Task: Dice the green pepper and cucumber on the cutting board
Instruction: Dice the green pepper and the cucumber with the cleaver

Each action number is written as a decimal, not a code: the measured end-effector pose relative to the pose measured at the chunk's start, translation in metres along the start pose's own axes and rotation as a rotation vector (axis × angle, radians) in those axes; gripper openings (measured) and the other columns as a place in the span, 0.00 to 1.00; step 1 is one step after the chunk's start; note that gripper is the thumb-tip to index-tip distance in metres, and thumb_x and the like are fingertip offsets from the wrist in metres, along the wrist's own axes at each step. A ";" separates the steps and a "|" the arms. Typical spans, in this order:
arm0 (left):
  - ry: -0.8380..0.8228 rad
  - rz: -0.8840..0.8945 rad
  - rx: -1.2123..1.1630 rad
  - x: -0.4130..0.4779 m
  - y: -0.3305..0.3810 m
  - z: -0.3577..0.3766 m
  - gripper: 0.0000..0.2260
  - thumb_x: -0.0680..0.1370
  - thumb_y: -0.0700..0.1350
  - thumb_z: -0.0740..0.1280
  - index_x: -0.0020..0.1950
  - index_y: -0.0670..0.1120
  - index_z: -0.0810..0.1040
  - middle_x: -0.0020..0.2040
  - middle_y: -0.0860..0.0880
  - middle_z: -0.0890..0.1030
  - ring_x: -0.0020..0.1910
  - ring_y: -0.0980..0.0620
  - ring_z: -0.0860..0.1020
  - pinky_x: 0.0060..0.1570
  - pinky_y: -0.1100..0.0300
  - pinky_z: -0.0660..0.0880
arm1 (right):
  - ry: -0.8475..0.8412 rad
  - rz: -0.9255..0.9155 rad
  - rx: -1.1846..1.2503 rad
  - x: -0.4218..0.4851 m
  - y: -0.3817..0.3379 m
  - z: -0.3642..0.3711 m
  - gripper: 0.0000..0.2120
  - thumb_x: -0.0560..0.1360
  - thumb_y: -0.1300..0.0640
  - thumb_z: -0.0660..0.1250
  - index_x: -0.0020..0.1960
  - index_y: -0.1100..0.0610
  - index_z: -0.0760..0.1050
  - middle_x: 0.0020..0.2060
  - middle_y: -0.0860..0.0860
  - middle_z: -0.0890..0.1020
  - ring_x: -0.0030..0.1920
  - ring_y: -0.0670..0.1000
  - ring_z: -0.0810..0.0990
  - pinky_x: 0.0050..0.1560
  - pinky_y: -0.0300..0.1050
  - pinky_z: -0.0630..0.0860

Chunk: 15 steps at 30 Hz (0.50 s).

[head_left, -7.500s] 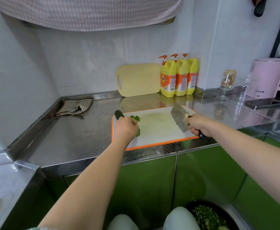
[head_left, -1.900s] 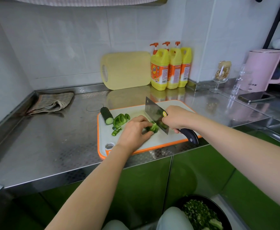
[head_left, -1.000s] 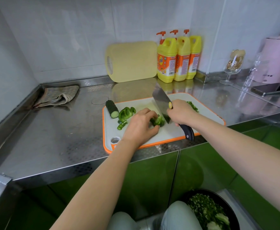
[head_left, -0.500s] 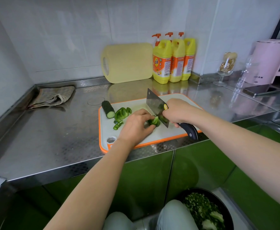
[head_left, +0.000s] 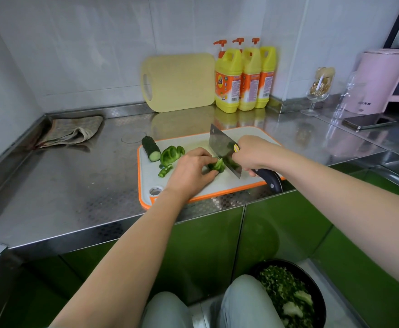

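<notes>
Pepper chunk (head_left: 217, 165) at cutting board (head_left: 146, 183) ctr, pinned by L hand (head_left: 189, 171), fingers curled; R hand (head_left: 252, 153) wrapped on cleaver (head_left: 222, 147) handle, blade just beside it. Light, waxy, curved: prob skids, so hold nr the cut. Cucumber (head_left: 151, 151) + pepper strips (head_left: 171, 153) nr board's far-left corner.

1. cutting board (head_left: 195, 141): white, orange rim.
2. cucumber (head_left: 150, 151): dark green skin, pale cut face. green pepper (head_left: 171, 154) is way brighter green.
3. cleaver (head_left: 224, 150): silvery blade, black handle, tiny yellow sticker.
4. table (head_left: 75, 185): steel grey, fine embossed checker pattern.
5. bottles (head_left: 228, 81): yellow, orange labels and pumps.
6. kettle (head_left: 380, 81): pastel pink. cabinet doors (head_left: 205, 245): glossy green.
</notes>
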<state>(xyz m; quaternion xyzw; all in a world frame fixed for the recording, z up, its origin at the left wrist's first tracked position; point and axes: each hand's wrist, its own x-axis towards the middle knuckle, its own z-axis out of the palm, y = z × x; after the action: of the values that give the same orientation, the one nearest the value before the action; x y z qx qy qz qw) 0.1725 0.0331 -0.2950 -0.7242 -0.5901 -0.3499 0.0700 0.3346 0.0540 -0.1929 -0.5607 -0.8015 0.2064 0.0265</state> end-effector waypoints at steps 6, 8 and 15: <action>0.003 0.014 0.002 0.000 0.000 0.000 0.11 0.72 0.45 0.74 0.53 0.44 0.85 0.49 0.48 0.81 0.47 0.49 0.79 0.48 0.57 0.76 | 0.005 -0.014 0.025 -0.002 0.006 -0.001 0.11 0.74 0.66 0.56 0.34 0.63 0.70 0.22 0.56 0.75 0.23 0.54 0.70 0.25 0.36 0.64; 0.003 0.018 0.006 0.001 0.000 0.000 0.11 0.72 0.45 0.74 0.53 0.44 0.85 0.49 0.48 0.81 0.47 0.49 0.79 0.48 0.57 0.76 | 0.013 -0.017 0.054 -0.002 0.006 -0.003 0.10 0.74 0.66 0.56 0.35 0.63 0.71 0.25 0.57 0.75 0.24 0.54 0.71 0.26 0.37 0.65; -0.001 0.009 0.007 0.000 -0.001 0.000 0.12 0.72 0.45 0.74 0.54 0.44 0.85 0.49 0.48 0.81 0.47 0.49 0.79 0.48 0.56 0.76 | -0.007 -0.015 0.013 -0.007 0.003 -0.004 0.09 0.74 0.67 0.56 0.38 0.64 0.72 0.26 0.57 0.76 0.26 0.54 0.71 0.27 0.38 0.65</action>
<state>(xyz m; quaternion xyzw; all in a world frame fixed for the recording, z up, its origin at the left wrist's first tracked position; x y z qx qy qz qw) 0.1716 0.0330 -0.2952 -0.7270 -0.5879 -0.3470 0.0738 0.3413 0.0492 -0.1891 -0.5538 -0.8043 0.2136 0.0290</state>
